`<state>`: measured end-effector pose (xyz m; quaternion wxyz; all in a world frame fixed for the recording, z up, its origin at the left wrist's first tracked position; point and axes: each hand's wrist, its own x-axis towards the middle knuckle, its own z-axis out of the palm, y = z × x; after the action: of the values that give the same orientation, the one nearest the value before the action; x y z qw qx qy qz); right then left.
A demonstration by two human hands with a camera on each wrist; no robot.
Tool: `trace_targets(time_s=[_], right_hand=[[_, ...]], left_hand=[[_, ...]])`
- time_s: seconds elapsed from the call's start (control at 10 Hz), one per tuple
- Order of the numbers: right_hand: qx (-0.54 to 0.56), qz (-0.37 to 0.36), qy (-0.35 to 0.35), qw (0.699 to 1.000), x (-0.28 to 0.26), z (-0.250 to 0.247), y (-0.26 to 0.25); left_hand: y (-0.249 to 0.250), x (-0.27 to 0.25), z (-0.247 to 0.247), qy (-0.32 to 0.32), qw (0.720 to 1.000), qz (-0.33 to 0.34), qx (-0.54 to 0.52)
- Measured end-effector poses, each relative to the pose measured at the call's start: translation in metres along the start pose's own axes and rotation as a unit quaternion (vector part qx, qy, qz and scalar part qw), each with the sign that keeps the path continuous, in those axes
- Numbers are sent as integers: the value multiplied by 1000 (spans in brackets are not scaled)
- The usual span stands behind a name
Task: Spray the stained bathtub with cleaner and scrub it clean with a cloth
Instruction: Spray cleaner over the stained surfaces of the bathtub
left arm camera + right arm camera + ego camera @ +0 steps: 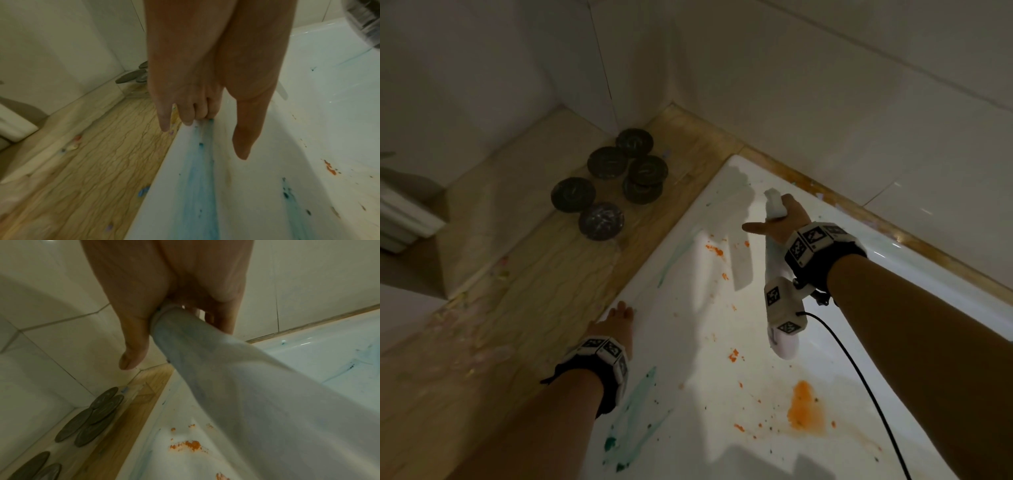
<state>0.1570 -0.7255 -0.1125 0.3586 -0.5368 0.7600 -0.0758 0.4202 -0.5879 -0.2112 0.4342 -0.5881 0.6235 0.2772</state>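
My left hand (616,325) hooks the bathtub (688,342) rim; right hand (789,221), grip wrapped on one spray bottle (774,207). Six dark discs (606,162) on the ledge (534,274), orange and teal stains (804,407) in-tub.

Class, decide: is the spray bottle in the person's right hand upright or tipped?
Tipped: the spray bottle slants from the right hand back under the wrist, base toward the person.
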Motion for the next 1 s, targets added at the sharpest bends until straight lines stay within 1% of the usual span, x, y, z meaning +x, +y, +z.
trace_targets(time_s=[0.1,0.2,0.3,0.4,0.5,0.6,0.7,0.8,0.9,1.0], right_hand=[[-14,17,-5,1000,2,0,1],[-23,18,-6,1000,1,0,2],[-24,-3,-13,1000,1,3,3],[-19,13,-4,1000,1,4,2],[-22,-3,-23,999,0,3,1],[-23,-5,-20,1000,-2,10,2],[-18,8,-33,999,-5,17,3],[-34,-4,-79,996,-7,22,4],[-49,-3,-76,996,-8,28,7],[-66,-9,-93,993,-11,34,10]], left_hand=[[0,-2,-4,-6,1000,-3,-21],[3,-2,-2,65,997,-4,-42],[6,-3,-2,100,994,-13,-52],[6,-5,-2,91,994,-13,-54],[7,-4,-4,82,994,-19,-64],[5,-3,-8,4,999,-13,-39],[4,-3,-11,-26,999,-8,-39],[3,-3,-10,-35,998,-6,-46],[3,-4,-10,-31,999,-6,-43],[3,-4,-10,-25,999,-3,-37]])
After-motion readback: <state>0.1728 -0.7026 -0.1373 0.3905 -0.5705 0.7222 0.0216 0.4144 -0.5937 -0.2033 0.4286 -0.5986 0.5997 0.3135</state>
